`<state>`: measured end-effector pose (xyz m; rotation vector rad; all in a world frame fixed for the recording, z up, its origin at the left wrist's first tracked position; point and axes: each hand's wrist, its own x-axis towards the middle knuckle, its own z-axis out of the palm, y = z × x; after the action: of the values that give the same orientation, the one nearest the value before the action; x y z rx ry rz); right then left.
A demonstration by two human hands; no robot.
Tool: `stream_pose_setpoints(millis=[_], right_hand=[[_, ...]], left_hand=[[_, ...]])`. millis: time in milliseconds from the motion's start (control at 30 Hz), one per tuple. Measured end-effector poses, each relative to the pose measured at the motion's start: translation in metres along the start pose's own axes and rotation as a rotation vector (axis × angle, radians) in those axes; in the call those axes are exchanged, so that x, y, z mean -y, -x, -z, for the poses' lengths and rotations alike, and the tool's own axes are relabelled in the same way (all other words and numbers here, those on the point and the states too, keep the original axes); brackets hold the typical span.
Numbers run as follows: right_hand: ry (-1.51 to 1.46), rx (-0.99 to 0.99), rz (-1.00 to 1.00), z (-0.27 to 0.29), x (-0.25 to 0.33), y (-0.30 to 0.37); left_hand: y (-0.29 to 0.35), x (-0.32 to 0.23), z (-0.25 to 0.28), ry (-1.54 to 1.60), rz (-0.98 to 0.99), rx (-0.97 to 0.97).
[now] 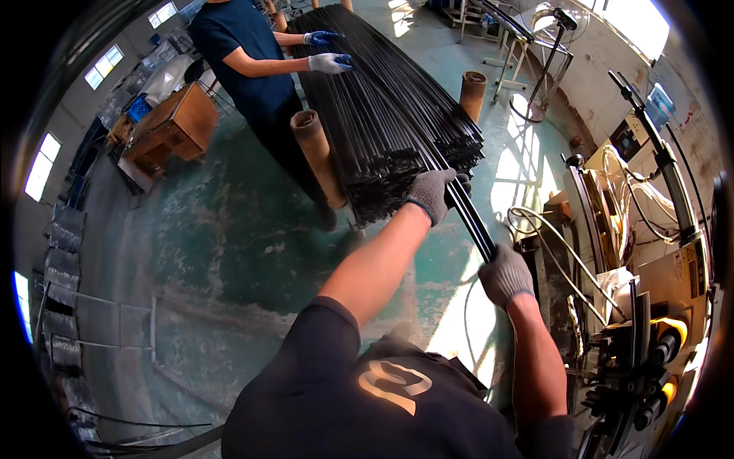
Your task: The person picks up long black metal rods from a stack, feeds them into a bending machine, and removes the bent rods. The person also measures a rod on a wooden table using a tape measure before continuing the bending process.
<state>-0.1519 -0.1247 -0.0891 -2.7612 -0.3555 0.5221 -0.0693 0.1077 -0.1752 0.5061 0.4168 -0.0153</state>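
Note:
Both my hands wear grey knit gloves and grip long black strips [475,224] that run from the near right up over a pile. My left hand [433,196] is closed around them close to the pile's near end. Closer to me, my right hand [507,275] wraps their near end. Just beyond lies the big stack of long black strips [375,115], its cut ends facing me. How many strips I hold, I cannot make out. At the stack's left side stands a co-worker [248,61], whose gloved hands [330,63] reach over it with fingers extended.
Brown cardboard tubes stand upright beside the stack, one on the left [312,153] and one on the right [473,96]. Machinery with yellow parts [664,359] and loose cables [558,245] lines my right. A wooden desk [174,126] is at the far left.

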Motion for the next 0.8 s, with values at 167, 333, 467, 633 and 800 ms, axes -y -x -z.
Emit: stream_pose_setpoints(millis=[167, 333, 467, 633, 800], right_hand=[[-0.107, 0.016, -0.097, -0.021, -0.092, 0.118], [-0.121, 0.012, -0.31, -0.076, -0.229, 0.272], [0.079, 0.042, -0.468, -0.114, -0.31, 0.375], [-0.019, -0.202, -0.495, -0.137, -0.258, 0.281], [0.109, -0.27, -0.507, -0.122, -0.18, 0.207]], left_hand=[[-0.05, -0.019, 0.025, -0.026, 0.03, -0.093], [-0.048, -0.017, 0.034, 0.018, 0.037, -0.132], [-0.057, 0.022, 0.063, 0.095, 0.033, -0.09], [-0.012, 0.09, 0.046, 0.063, 0.063, -0.098], [0.028, 0.146, 0.041, 0.119, 0.305, -0.096]])
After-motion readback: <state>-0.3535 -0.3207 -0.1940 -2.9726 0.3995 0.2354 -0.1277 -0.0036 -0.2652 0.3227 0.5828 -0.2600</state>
